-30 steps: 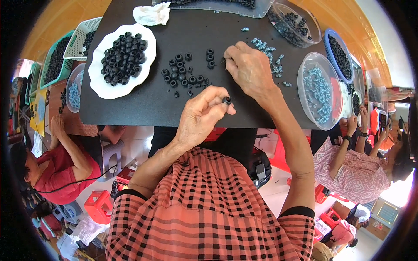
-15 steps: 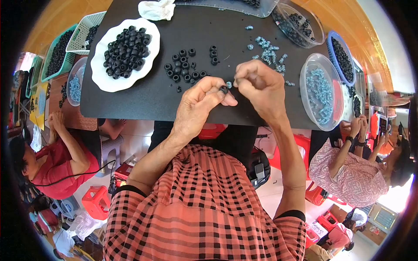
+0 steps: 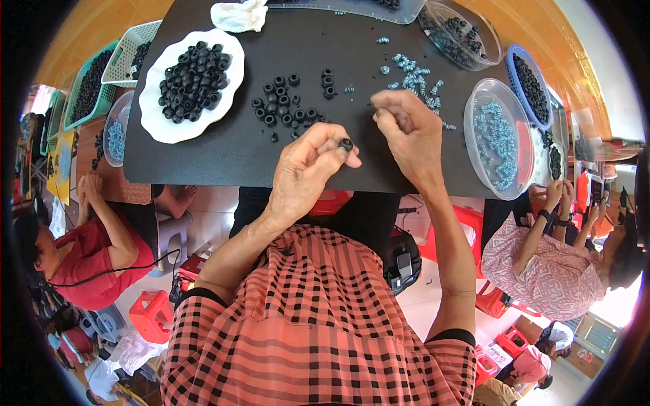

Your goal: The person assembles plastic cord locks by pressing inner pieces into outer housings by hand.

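Note:
My left hand (image 3: 313, 162) pinches a black round bead-like piece with a hole (image 3: 346, 145) between thumb and fingertips. To its right, my right hand (image 3: 412, 132) is raised over the table, thumb and fingers curled close; a tiny dark speck shows at its fingertips. Beyond the left hand lies a loose group of similar black pieces (image 3: 281, 99), with a short row of them (image 3: 328, 84) beside it. Small blue-and-black coiled pieces (image 3: 414, 78) are scattered past my right hand. A single coil (image 3: 349, 88) sits apart, between that row and the right hand.
A scalloped white plate (image 3: 150, 101) piled with black pieces stands at left on the dark table (image 3: 203, 166). At right are a clear tub of blue coils (image 3: 474, 145), a clear bowl (image 3: 497, 54) and a blue basket of black pieces (image 3: 512, 51). A white cloth (image 3: 237, 17) lies far left. Co-workers sit either side.
My hands have moved slightly apart. The coil that was between them is gone from there, and a coil now shows farther up the table. The left hand still holds the black piece.

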Available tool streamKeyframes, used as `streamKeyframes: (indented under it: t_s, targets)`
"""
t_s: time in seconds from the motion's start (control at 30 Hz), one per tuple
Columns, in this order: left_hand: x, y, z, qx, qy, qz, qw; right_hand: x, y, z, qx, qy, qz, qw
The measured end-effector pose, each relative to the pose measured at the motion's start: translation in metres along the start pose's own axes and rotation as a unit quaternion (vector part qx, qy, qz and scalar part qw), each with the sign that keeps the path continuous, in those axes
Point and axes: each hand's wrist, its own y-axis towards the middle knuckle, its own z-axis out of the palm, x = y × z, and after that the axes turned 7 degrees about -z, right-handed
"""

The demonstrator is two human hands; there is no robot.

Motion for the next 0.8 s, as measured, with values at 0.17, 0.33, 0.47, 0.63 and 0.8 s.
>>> streamKeyframes:
  t_s: [0.17, 0.33, 0.47, 0.63, 0.8]
  targets:
    - [0.004, -0.001, 0.005, -0.013, -0.001, 0.014, 1.000, 0.007, 0.037, 0.012, 0.068, -0.166, -0.105, 0.978]
    - [0.004, 0.000, 0.006, -0.003, 0.019, 0.014, 1.000, -0.018, 0.064, 0.022, 0.125, -0.292, -0.218, 0.923]
    - [0.003, -0.001, 0.004, 0.009, 0.024, 0.013, 1.000, -0.009, 0.066, 0.028, 0.130, -0.368, -0.202, 0.898]
    - [0.000, 0.000, 0.000, 0.021, -0.018, -0.003, 1.000, -0.003, 0.060, 0.025, 0.131, -0.406, -0.155, 0.891]
    - [0.003, 0.001, 0.000, 0.013, -0.051, -0.005, 0.999, 0.005, 0.040, 0.013, 0.103, -0.109, 0.005, 0.989]
